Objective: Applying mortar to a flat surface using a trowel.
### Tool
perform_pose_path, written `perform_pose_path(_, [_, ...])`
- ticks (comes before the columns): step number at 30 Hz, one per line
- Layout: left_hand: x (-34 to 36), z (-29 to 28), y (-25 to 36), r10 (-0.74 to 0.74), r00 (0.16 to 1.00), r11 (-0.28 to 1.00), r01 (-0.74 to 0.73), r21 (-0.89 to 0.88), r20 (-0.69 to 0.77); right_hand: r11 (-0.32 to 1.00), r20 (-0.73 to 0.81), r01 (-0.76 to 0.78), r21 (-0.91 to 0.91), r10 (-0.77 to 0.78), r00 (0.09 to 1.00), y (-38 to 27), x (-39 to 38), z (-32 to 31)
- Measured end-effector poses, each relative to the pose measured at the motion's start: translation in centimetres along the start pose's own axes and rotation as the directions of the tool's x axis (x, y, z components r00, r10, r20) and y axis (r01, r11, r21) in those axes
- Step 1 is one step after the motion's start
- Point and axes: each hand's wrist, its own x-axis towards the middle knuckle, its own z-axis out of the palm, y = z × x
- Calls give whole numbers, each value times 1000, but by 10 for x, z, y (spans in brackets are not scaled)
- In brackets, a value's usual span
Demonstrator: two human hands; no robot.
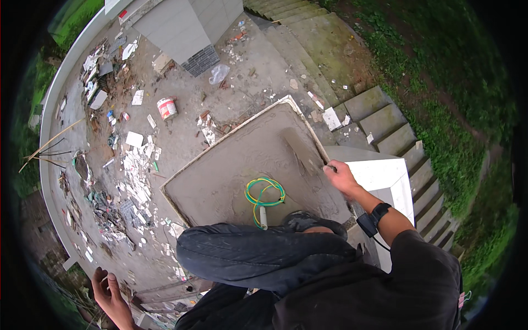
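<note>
My right hand is closed at the right edge of a square top of wet grey mortar. It grips the dark handle of a plastering trowel, whose long mortar-coated blade lies against the surface up and left of my fist. Most of the handle is hidden by my fingers. My left hand is held out at the lower left, fingers apart, with nothing in it. Out of the mortar near my knee rises a short white pipe, and a coiled green-and-yellow cable comes from it.
Broken tiles and rubble litter the concrete floor below on the left, near a white-and-red bucket. A tiled pillar stands beyond. Concrete steps descend on the right beside a grassy slope. My bent leg crosses the near edge.
</note>
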Motion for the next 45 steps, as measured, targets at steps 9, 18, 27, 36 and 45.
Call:
perform_pose_path(9, [-1, -2, -1, 4, 1000, 1000, -4, 0, 9, 984, -112, 73, -161, -91, 989, 1, 26, -6])
perform_pose_path(18, [-3, -2, 1, -19, 1000, 1000, 19, -11, -16, 972, 83, -125, 197, 111, 990, -38, 48, -9])
perform_pose_path(27, [-4, -1, 4, 5, 1000, 1000, -5, -15, 2, 956, 113, -140, 257, 114, 987, -53, 49, -12])
perform_pose_path(36, [-4, -1, 5, -30, 999, 1000, 30, -6, 27, 956, 162, -147, 253, 108, 981, -58, 47, -17])
perform_pose_path(45, [-4, 0, 8, -2, 1000, 1000, 2, -3, -1, 960, 142, -139, 243, 107, 984, -57, 48, -11])
